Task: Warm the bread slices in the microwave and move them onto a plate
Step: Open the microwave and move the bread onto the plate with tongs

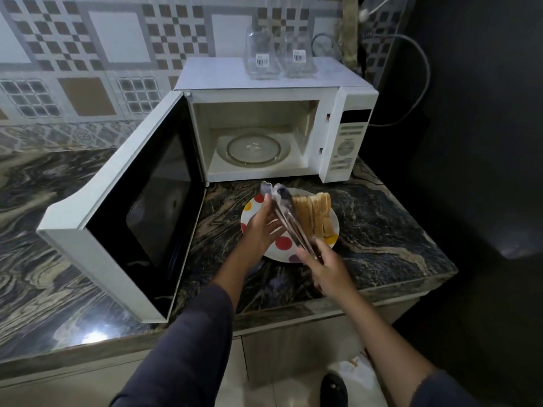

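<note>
Right hand (pixel 326 267) grips the tongs (pixel 289 218) at their rear end with curled fingers, while the left hand (pixel 263 227) is flat beside them over the plate (pixel 276 252) and holds nothing; the tong tips are blurred and seem empty. Bread (pixel 313 215) stands on edge on the right part of this plate, the slices leaning together; it is light, soft and easy to tear, so I judge a gentle pinch across the flat faces best. Behind, the microwave (pixel 346 136) has its door (pixel 141 201) open, with only the bare turntable (pixel 252 149) inside.
</note>
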